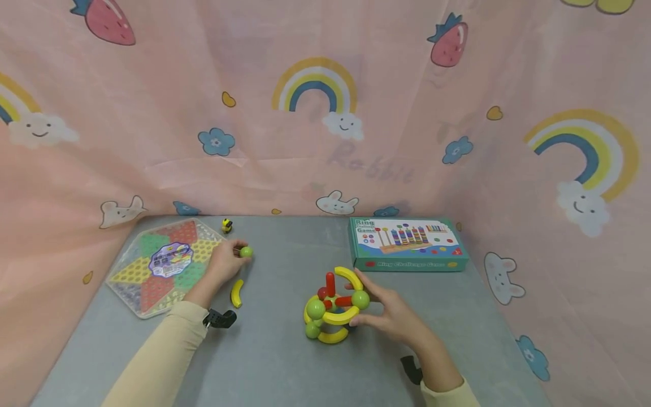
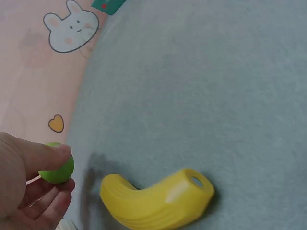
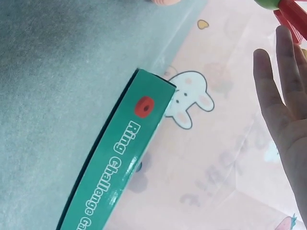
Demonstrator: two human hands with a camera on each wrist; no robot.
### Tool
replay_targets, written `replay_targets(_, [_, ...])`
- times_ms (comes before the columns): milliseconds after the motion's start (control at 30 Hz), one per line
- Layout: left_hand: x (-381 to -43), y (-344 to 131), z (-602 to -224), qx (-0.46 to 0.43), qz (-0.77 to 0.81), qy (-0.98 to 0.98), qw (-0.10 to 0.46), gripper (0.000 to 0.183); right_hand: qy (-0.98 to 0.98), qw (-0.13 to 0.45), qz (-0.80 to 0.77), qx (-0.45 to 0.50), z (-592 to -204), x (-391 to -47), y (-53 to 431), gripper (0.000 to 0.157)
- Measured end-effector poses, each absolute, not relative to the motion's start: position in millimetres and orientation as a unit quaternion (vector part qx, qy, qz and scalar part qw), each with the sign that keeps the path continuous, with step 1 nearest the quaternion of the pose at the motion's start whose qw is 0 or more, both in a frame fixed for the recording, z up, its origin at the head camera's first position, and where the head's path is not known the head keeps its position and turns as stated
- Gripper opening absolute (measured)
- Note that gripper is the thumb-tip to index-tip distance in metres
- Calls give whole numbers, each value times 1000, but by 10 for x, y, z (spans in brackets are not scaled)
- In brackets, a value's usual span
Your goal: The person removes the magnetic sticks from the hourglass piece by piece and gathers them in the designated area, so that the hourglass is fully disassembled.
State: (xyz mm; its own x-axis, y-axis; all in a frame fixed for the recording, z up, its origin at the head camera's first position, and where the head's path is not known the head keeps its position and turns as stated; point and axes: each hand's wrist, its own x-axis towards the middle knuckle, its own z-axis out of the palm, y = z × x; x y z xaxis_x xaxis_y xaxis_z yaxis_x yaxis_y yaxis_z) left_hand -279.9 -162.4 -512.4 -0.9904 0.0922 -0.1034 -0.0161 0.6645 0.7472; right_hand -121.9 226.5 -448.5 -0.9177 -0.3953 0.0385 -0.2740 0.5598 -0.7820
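Observation:
My left hand (image 1: 224,263) pinches a green ball (image 1: 246,252) between thumb and fingers; the left wrist view shows the ball (image 2: 58,172) at the fingertips. Just below this hand, a yellow curved piece (image 2: 158,203) with a hole in its end lies on the table. My right hand (image 1: 391,312) holds the right side of a toy structure (image 1: 341,318) made of yellow arcs, green balls and red rods. In the right wrist view, only that hand's fingers and a bit of red rod (image 3: 293,17) show; the thumb is out of sight.
A hexagonal star-patterned game board (image 1: 152,282) lies at the left, with a small yellow-and-black figure (image 1: 226,225) near its top corner. At the back right sits a green Ring Challenge Game box (image 1: 411,264). A printed pink cloth (image 1: 285,164) hangs behind the table.

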Motion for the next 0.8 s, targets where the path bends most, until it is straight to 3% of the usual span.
replay_targets(433, [-2754, -1663, -5218, 43, 339, 938, 51, 37, 878, 67, -430, -199, -4490, -1230, 2271, 94])
replay_targets(633, [-2738, -1609, -5166, 45, 319, 945, 60, 46, 879, 70, -429, -195, -4482, -1226, 2270, 95])
replay_targets(800, [-2631, -1412, -5002, 44, 339, 940, 9, 46, 877, 68, -434, -194, -4493, -1218, 2276, 95])
